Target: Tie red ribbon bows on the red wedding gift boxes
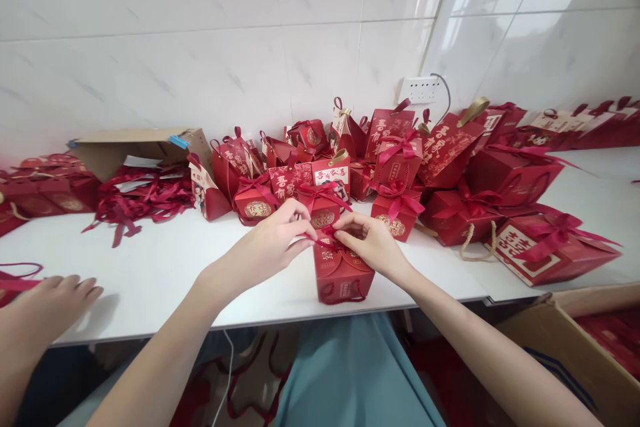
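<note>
A red gift box (345,275) with gold lettering stands upright near the table's front edge, right in front of me. Across its top runs a dark pink ribbon (327,238). My left hand (285,233) pinches the ribbon from the left side of the box top. From the right, my right hand (367,238) pinches the ribbon too, its fingers resting close to the box lid. Both sets of fingertips partly cover the ribbon's middle, so I cannot tell whether it is knotted there.
Several finished-looking red boxes with bows (395,210) crowd the table behind. A cardboard box (145,140) with loose ribbons (145,193) lies at back left. Another person's hand (55,307) rests at far left. An open carton (555,340) stands low right. A wall socket (419,89) is behind.
</note>
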{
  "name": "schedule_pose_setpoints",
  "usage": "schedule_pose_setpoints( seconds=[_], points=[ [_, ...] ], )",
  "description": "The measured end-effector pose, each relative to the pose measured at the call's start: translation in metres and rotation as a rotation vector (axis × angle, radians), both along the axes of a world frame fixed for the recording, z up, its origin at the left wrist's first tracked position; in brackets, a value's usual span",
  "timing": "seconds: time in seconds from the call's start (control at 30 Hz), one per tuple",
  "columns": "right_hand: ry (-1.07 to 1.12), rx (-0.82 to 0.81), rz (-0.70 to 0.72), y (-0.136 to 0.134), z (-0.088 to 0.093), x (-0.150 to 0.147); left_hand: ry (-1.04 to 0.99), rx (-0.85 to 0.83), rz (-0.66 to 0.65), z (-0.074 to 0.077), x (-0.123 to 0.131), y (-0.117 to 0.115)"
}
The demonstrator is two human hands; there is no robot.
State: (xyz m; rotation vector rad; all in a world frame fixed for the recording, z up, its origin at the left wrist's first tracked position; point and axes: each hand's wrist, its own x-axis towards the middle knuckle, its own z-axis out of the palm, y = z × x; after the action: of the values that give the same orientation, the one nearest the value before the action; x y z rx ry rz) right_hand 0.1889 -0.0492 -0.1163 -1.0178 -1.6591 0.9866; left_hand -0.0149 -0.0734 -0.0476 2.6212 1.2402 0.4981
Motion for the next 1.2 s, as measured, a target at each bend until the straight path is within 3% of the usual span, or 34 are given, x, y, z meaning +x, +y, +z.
schedule_pose_setpoints(
  seconds=[0.2, 0.4, 0.5, 0.8, 0.97, 1.2],
  points=[
    [-0.047, 0.068, 0.009, -0.002, 0.003, 0.0, 0.049, -0.035, -0.146, 0.012, 0.018, 0.01],
    [0.042, -0.067, 0.087, -0.002, 0.004, 0.001, -0.03, 0.036, -0.091, 0.012, 0.03, 0.026],
    [0.018, -0.057, 0.093, -0.002, 0.005, 0.001, -0.166, -0.062, -0.121, 0.005, 0.031, 0.036],
    [-0.068, 0.006, 0.068, -0.004, 0.006, 0.005, -0.419, -0.29, 0.018, -0.033, 0.03, 0.053],
    [0.101, -0.072, 0.011, -0.002, -0.002, 0.004, -0.454, -0.276, 0.045, -0.049, 0.03, 0.052],
    [0.148, -0.049, -0.05, 0.0, -0.01, 0.005, -0.363, -0.2, 0.045, -0.052, 0.027, 0.04]
  ],
)
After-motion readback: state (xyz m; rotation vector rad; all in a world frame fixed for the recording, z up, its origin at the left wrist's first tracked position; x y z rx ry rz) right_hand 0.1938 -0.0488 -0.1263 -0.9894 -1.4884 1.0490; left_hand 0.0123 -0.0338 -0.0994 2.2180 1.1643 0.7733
